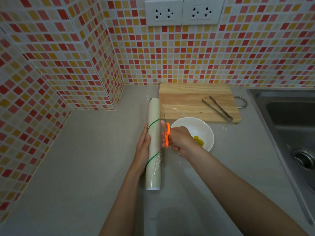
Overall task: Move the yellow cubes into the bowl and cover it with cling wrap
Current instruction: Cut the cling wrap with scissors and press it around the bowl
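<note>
Hand [180, 138] gripping orange-handled scissors [167, 135]

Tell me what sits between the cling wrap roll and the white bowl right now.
In the head view, the right hand with orange-handled scissors sits between the cling wrap roll and the bowl, blades along the roll's edge, over clear film stretched towards the bowl.

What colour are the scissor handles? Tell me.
Orange. The scissors, held in the right hand, show clearly in the head view beside the cling wrap roll.

Left hand [142, 147] steadies cling wrap roll [153, 143]; right hand [180, 140] grips orange scissors [167, 135].
</note>
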The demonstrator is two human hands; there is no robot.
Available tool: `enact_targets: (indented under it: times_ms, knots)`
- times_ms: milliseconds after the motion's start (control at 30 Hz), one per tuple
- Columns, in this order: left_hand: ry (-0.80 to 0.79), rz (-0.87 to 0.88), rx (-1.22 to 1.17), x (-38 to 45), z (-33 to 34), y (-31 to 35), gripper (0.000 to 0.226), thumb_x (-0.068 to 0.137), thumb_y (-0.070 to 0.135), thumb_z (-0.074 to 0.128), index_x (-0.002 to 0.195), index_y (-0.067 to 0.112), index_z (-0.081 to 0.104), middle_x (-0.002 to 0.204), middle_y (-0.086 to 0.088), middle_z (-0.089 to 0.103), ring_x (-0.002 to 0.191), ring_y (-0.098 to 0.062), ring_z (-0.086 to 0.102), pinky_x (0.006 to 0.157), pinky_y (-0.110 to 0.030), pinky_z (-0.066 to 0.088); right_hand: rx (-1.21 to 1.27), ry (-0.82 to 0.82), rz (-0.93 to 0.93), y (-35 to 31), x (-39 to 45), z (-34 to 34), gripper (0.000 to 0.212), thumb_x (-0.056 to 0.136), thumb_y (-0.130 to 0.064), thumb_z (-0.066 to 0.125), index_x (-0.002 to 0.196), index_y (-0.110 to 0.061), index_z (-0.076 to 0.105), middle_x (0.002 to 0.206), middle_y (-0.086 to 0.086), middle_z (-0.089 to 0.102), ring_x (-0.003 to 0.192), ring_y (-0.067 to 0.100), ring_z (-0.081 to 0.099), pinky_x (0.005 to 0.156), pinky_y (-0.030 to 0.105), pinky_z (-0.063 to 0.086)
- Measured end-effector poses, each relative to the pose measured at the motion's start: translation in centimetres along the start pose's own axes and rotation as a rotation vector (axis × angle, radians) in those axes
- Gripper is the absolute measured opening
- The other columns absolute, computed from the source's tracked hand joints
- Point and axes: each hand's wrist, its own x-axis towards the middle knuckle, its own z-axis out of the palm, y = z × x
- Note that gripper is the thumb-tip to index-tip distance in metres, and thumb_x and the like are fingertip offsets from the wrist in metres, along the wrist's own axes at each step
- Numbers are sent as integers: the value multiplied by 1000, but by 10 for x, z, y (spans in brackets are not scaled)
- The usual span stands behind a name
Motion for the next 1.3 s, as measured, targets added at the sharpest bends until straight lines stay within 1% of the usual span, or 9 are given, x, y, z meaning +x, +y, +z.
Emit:
enact_targets:
  times_ms: [133,467,700,867,933,1033,1167,1233,1300]
  knots:
    - [10,1,-13,-2,-1,1,45,101,20,35,145,30,27,153,4,33,137,-9,36,115,-32,29,17,-6,-10,-5,10,-3,39,80,-46,64,70,-9,56,55,7,56,34,10,57,28,12,21]
    - [9,3,-87,-2,-1,1,40,100,24,37,133,47,36,153,5,36,139,-23,35,114,-52,27,78,-119,117,-24,39,-7,53,80,-60,55,73,-7,56,62,6,57,37,11,58,29,14,19]
    - [19,33,-43,-3,-2,0,40,100,20,37,131,44,37,151,13,33,134,2,36,102,-10,37,105,-75,74,-33,54,-15,51,81,-56,58,74,-5,57,61,8,56,33,8,54,30,14,19]
    - [12,6,-108,-5,-3,5,43,92,36,43,134,47,38,153,7,35,141,-26,32,115,-54,23,182,-164,157,-44,63,-19,54,82,-62,49,74,-9,54,58,5,56,31,6,50,29,13,18]
    - [15,16,-100,-9,-4,8,48,88,40,47,135,46,40,152,1,38,138,-39,33,110,-62,26,248,-166,183,-44,68,-19,46,84,-58,50,75,-13,51,58,2,56,30,3,46,27,11,16]
    - [30,78,-16,-9,-7,7,53,87,40,48,139,41,40,148,-13,41,106,-34,52,81,-44,51,329,-146,155,-45,75,-22,35,85,-51,54,76,-18,51,72,-1,54,31,0,48,27,10,15]
    - [35,101,-6,-9,-14,1,54,86,37,54,138,40,41,117,-16,61,62,-23,62,53,-31,55,405,-79,116,-46,80,-33,32,83,-46,60,76,-16,52,75,-2,56,31,0,48,27,10,15]
    - [73,44,-119,-12,-17,3,54,88,34,52,141,38,38,125,-11,57,77,-25,64,65,-36,56,369,-60,64,-48,79,-42,32,84,-44,59,78,-13,53,71,-1,55,32,1,48,26,11,16]
    - [126,-11,-71,-12,-24,5,49,96,23,43,140,41,33,145,6,42,120,-22,54,99,-36,45,270,-23,-27,-49,73,-55,30,84,-40,62,82,-10,58,64,3,53,35,3,50,27,13,20]
